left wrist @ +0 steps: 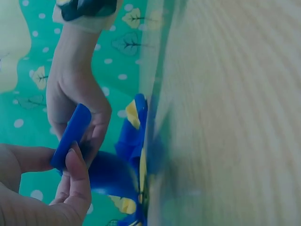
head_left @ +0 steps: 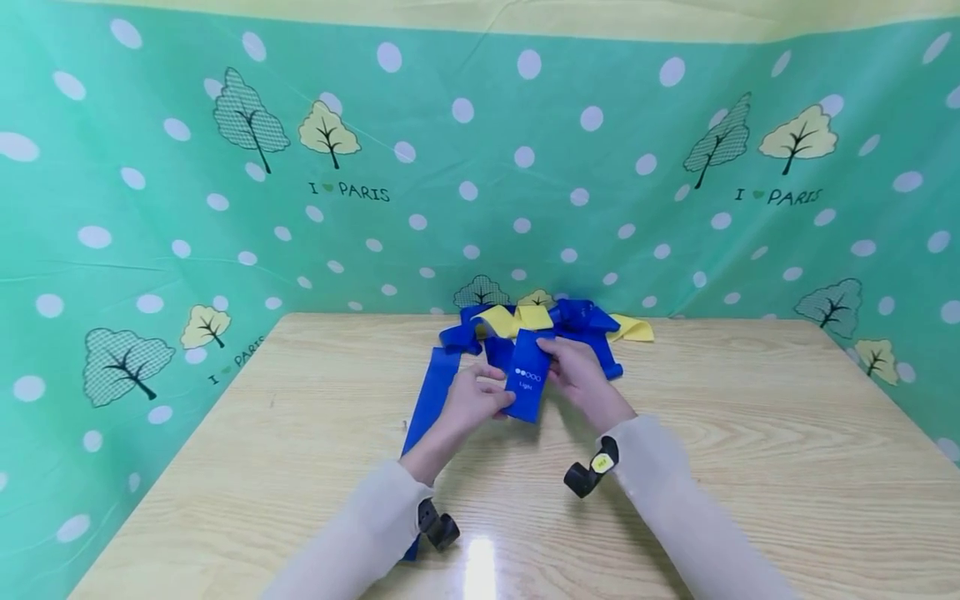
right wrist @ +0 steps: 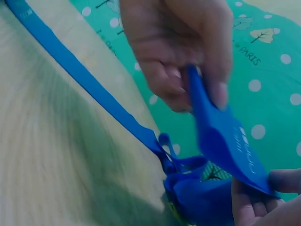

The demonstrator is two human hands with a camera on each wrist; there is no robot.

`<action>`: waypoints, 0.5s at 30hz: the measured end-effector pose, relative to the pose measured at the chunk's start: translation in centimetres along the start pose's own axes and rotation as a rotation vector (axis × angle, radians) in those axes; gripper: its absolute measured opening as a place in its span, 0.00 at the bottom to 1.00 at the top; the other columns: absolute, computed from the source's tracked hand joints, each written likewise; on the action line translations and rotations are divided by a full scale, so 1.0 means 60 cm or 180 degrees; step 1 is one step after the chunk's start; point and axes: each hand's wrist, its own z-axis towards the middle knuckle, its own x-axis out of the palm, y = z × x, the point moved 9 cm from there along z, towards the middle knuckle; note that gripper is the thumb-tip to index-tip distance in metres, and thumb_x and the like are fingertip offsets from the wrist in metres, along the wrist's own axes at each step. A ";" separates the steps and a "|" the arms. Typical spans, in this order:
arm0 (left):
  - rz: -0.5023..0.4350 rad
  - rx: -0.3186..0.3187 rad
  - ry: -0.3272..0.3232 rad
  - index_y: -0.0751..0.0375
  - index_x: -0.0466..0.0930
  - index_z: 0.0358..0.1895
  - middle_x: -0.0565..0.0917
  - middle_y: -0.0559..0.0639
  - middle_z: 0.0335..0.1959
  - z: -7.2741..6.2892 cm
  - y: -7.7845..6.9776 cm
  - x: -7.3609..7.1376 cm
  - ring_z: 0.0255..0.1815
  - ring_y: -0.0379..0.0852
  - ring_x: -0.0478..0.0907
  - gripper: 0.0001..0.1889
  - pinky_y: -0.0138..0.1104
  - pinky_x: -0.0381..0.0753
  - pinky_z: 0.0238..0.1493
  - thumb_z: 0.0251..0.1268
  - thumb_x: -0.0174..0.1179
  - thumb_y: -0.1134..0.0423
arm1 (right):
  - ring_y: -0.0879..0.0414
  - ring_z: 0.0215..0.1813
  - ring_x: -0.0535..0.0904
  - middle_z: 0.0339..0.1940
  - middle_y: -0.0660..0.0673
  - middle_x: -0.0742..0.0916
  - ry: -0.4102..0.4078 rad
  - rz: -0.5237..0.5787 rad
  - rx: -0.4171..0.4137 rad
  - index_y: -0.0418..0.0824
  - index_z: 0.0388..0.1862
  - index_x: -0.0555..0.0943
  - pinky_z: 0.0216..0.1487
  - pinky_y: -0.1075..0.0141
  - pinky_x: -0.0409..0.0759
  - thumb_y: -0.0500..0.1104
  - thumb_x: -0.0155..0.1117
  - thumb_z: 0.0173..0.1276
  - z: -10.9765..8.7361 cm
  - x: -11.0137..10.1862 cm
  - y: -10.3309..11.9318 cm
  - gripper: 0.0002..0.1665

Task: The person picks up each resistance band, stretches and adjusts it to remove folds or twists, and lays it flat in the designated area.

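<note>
Two hands are holding one blue resistance band, and its folded end is showing one white word, "Light", with five small dots above it, two filled and three hollow. The band [head_left: 532,360] is sitting between the hands, up off the bench [head_left: 757,417]. The left hand [head_left: 472,393] is keeping its grip narrow, pinching the low left edge with the thumb in front. The right hand [head_left: 576,367] is also keeping a narrow grip, pinching the right edge near the top. So the band is lying to the right of the left grip and to the left of the right grip. One long blue strip [head_left: 432,400] is stretching along the bench on the left, passing under the left arm. One messy pile of blue and yellow bands [head_left: 581,318] is resting at the back, behind the held band; its bands are overlapping too much to count. Two pale sleeves [head_left: 663,479] are covering the arms, and two small black cameras [head_left: 442,531] are sitting at the wrists. One green dotted cloth [head_left: 450,150] is hanging behind.
</note>
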 end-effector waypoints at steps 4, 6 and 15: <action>0.0008 -0.0036 0.0144 0.72 0.74 0.50 0.86 0.60 0.31 -0.011 0.008 0.011 0.25 0.46 0.83 0.16 0.43 0.86 0.39 0.61 0.61 0.70 | 0.66 0.27 0.77 0.24 0.56 0.83 -0.0054 -0.0146 -0.0044 0.35 0.57 0.72 0.31 0.76 0.75 0.39 0.56 0.71 0.005 -0.007 0.015 0.18; 0.0031 -0.0040 0.0212 0.73 0.74 0.51 0.85 0.58 0.30 -0.018 0.011 0.016 0.24 0.41 0.81 0.16 0.41 0.86 0.38 0.61 0.61 0.70 | 0.66 0.27 0.77 0.24 0.56 0.83 -0.0048 -0.0189 -0.0060 0.38 0.52 0.73 0.32 0.76 0.76 0.40 0.56 0.71 0.006 -0.008 0.021 0.12; -0.0014 -0.0027 0.0441 0.74 0.70 0.56 0.84 0.54 0.27 -0.047 0.019 0.035 0.24 0.38 0.78 0.21 0.38 0.85 0.36 0.60 0.61 0.70 | 0.66 0.33 0.80 0.28 0.57 0.83 0.0020 0.0040 0.0035 0.37 0.71 0.62 0.37 0.76 0.79 0.38 0.56 0.71 0.012 -0.011 0.040 0.31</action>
